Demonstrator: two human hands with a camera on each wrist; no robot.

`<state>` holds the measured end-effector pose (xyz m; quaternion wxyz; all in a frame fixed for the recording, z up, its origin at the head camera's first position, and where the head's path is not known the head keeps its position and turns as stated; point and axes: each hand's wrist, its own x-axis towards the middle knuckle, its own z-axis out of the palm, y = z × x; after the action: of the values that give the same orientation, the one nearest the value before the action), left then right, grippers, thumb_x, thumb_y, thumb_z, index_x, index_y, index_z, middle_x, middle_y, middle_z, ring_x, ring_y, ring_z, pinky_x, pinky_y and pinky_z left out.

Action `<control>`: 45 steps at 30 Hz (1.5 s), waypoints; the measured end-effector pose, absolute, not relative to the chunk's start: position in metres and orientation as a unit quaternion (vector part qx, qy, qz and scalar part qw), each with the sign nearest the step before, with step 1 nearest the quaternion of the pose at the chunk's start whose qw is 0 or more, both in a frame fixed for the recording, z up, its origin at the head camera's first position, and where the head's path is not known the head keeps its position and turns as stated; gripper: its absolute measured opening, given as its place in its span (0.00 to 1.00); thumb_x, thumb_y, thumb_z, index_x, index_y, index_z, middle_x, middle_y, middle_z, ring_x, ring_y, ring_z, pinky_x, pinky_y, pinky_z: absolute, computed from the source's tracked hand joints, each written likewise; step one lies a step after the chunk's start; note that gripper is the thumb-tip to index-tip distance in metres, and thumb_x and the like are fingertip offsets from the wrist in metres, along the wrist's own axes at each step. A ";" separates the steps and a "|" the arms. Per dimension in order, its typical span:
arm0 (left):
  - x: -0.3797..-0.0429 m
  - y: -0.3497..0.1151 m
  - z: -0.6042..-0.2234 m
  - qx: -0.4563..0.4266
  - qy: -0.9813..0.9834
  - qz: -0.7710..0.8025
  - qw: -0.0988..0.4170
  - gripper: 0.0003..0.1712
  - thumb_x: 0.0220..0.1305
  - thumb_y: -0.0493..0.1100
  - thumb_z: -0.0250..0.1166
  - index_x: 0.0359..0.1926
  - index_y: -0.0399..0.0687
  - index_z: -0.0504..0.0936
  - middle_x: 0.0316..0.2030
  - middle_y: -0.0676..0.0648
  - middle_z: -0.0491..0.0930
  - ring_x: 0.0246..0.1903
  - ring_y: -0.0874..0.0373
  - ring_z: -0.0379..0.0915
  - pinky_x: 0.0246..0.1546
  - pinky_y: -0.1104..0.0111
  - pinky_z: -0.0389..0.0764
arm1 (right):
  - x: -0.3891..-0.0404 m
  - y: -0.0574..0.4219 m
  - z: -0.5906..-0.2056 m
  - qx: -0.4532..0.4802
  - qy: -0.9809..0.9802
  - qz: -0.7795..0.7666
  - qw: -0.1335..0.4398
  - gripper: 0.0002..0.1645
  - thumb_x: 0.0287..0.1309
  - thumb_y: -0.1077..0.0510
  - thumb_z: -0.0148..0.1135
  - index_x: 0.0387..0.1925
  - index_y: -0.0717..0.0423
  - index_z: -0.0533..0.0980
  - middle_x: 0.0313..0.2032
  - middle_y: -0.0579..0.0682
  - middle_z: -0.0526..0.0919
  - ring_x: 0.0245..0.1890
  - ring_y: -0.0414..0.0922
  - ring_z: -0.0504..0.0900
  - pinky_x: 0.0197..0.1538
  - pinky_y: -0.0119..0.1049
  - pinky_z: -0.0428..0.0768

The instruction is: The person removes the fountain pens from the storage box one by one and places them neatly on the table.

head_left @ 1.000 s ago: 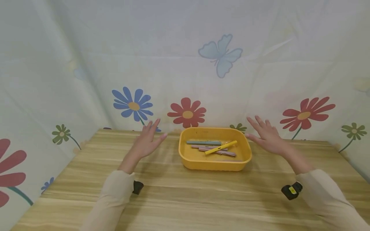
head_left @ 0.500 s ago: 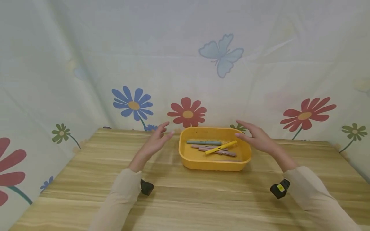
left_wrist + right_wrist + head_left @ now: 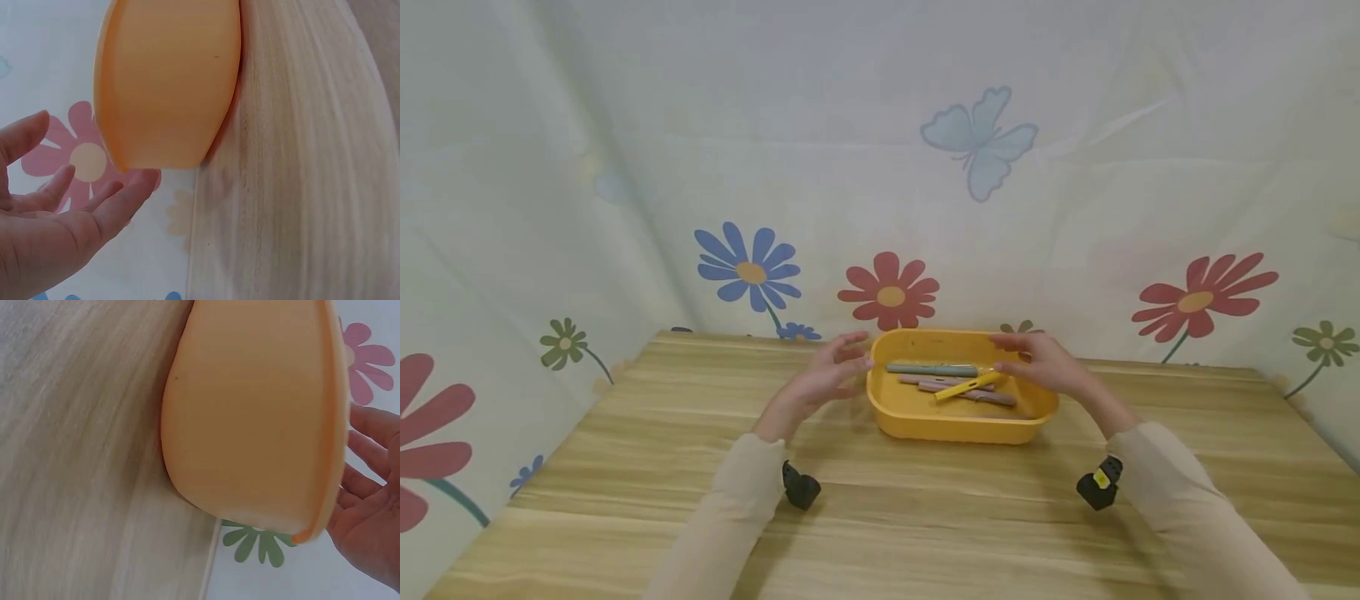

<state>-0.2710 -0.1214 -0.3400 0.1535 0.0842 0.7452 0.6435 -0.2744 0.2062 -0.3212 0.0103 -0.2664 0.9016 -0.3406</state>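
Observation:
A yellow plastic basket (image 3: 958, 429) stands on the wooden table and holds several pens. A grey-green pen (image 3: 925, 369) lies at the back, and a yellow pen (image 3: 957, 391) slants across the pinkish pens (image 3: 996, 399). My left hand (image 3: 818, 382) is beside the basket's left end, loosely bent fingers close to the rim; whether they touch it I cannot tell. Over the right end hovers my right hand (image 3: 1051, 365), thumb and fingers apart with nothing between them. In the right wrist view, the basket wall (image 3: 250, 419) partly hides that hand's fingertips.
Wooden tabletop (image 3: 925, 517) extends around the basket. Behind it hangs a pale curtain (image 3: 820, 167) printed with flowers and a butterfly, close to the table's back edge. A black wrist device (image 3: 801, 487) sits below the left sleeve, another device (image 3: 1099, 485) below the right.
Both hands have moved inward from the sides, the left to the basket's left end and the right over its right end. The basket and pens have stayed in place.

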 end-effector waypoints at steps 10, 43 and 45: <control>-0.274 -0.115 -0.348 0.073 0.741 0.642 0.183 0.35 0.59 0.33 0.59 0.66 0.45 0.57 0.66 0.37 0.55 0.59 0.41 0.61 0.54 0.50 0.69 | -0.287 0.201 -0.332 -0.266 0.898 -0.346 0.052 0.27 0.57 0.66 0.56 0.57 0.73 0.64 0.56 0.69 0.69 0.57 0.63 0.67 0.59 0.57 0.62; -0.275 -0.108 -0.353 0.056 0.726 0.653 0.207 0.35 0.59 0.27 0.54 0.67 0.42 0.56 0.67 0.37 0.53 0.57 0.40 0.63 0.50 0.53 0.72 | -0.302 0.183 -0.351 -0.297 0.941 -0.164 -0.004 0.20 0.33 0.76 0.54 0.33 0.67 0.82 0.32 0.56 0.84 0.32 0.45 0.78 0.40 0.43 0.79; -0.276 -0.107 -0.353 0.052 0.727 0.652 0.208 0.35 0.59 0.28 0.54 0.67 0.43 0.56 0.67 0.37 0.53 0.57 0.40 0.64 0.50 0.53 0.72 | -0.302 0.182 -0.352 -0.301 0.940 -0.163 -0.008 0.20 0.32 0.75 0.54 0.32 0.67 0.82 0.31 0.55 0.85 0.30 0.43 0.77 0.38 0.41 0.79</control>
<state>-0.2762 -0.1075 -0.3530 0.2076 0.0522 0.7270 0.6524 -0.3023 0.1824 -0.3518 -0.0083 -0.3009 0.9396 -0.1632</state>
